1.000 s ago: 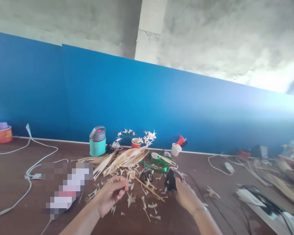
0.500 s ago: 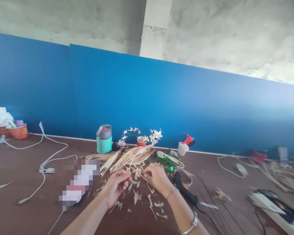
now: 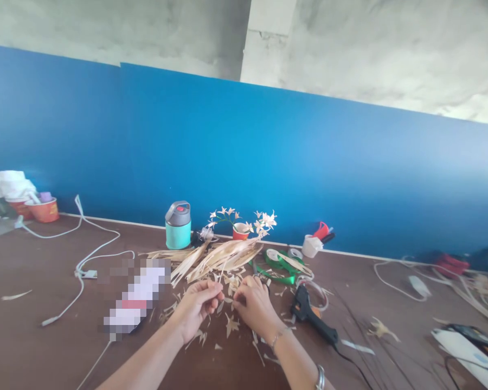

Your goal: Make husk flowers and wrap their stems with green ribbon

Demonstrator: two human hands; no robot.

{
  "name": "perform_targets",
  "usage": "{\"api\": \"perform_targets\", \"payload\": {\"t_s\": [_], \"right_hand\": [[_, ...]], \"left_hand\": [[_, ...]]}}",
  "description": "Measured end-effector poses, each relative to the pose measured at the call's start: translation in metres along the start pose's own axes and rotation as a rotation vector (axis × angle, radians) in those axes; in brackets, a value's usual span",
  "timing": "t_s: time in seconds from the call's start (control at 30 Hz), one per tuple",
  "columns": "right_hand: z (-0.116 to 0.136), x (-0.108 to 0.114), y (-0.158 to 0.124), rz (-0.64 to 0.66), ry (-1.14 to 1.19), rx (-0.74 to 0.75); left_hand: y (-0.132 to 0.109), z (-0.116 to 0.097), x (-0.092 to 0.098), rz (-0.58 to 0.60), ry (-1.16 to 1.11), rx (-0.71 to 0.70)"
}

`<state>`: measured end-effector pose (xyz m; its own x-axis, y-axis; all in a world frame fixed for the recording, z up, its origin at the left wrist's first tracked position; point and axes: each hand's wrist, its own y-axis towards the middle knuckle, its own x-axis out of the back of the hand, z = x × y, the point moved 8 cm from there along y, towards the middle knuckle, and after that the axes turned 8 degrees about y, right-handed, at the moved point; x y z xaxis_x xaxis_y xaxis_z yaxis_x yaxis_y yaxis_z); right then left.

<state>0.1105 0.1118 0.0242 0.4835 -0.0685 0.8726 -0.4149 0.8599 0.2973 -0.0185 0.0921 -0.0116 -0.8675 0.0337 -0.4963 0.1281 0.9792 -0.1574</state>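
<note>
A thin pale strip [image 3: 222,275] stands up from the fingertips of the left hand [image 3: 201,304], whose grip is pinched on its lower end. Its long axis runs close to 12 o'clock, leaning slightly toward 1, with the free end away from the person. At the strip's 4 o'clock, the right hand [image 3: 254,304] reaches low over the scraps, fingers curled; whether its grip holds anything I cannot tell. A bracelet and a bangle circle the right arm.

Just beyond the strip, at 12 o'clock, lies a bundle of dry husks [image 3: 223,259]. A star-shaped scrap [image 3: 232,325] lies between 5 and 6 o'clock. Green ribbon [image 3: 282,279] is at 3 o'clock, and a black glue gun [image 3: 315,318] lies nearer 4, its handle pointing between 4 and 5.

Farther out on the brown surface [image 3: 77,346], an orange cup [image 3: 240,235] with pale flowers [image 3: 267,220] stands at 1 o'clock, a teal bottle [image 3: 178,234] at 10, and a white cup [image 3: 311,247] between 2 and 3. White cables [image 3: 83,254] trail toward 9. A blue panel [image 3: 244,146] backs the surface; above it rise a grey wall [image 3: 146,32] and a pale pillar [image 3: 266,51].
</note>
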Motion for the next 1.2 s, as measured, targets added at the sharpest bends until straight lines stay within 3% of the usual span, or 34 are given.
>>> {"api": "perform_targets", "payload": {"t_s": [0.13,0.3,0.4,1.2], "right_hand": [[0.004,0.009,0.002,-0.015,0.095,-0.008],[0.021,0.051,-0.002,-0.314,0.211,0.101],[0.031,0.061,-0.007,-0.406,0.210,0.168],[0.031,0.060,-0.007,-0.376,0.312,0.178]], "left_hand": [[-0.001,0.004,0.001,-0.009,-0.068,0.060],[-0.008,0.019,-0.008,0.012,-0.262,0.329],[-0.011,0.022,-0.011,0.034,-0.264,0.366],[-0.011,0.029,-0.014,0.105,-0.201,0.354]]}}
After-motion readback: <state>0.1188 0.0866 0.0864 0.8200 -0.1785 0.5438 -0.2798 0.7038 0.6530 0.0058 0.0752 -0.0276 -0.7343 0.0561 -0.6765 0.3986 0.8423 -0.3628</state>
